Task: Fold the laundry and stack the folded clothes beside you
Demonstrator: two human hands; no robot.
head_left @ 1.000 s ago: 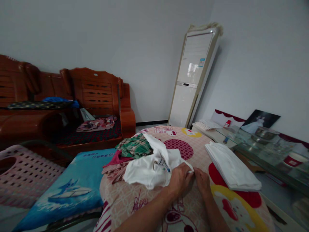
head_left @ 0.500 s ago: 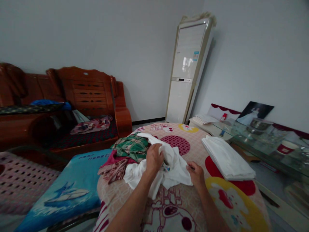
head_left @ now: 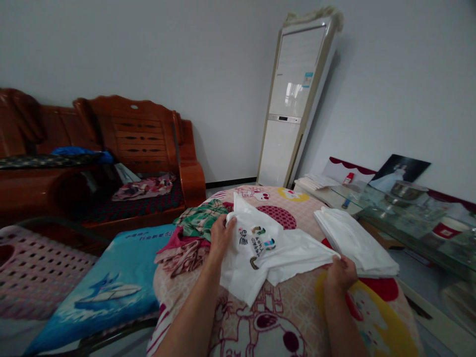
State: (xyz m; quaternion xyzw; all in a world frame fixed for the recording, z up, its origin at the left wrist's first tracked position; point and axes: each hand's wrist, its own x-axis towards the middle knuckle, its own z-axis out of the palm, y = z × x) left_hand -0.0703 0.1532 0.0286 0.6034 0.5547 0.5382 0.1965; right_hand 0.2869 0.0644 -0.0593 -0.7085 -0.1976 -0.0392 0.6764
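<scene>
Left hand (head_left: 220, 237) pinches the top edge of a white printed T-shirt (head_left: 271, 250), right hand (head_left: 340, 273) clamps its other end, shirt stretched between both grips over the middle of the patterned tabletop (head_left: 290, 317). Pile of crumpled clothes (head_left: 193, 235) sits at the tabletop's left edge, just beside the left hand. Folded white stack (head_left: 353, 240) lies at the right edge, near the right hand.

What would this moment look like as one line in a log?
left hand: grips white shirt | right hand: grips shirt's other end | shirt: stretched over patterned cover | beside: clothes pile, folded white stack
</scene>
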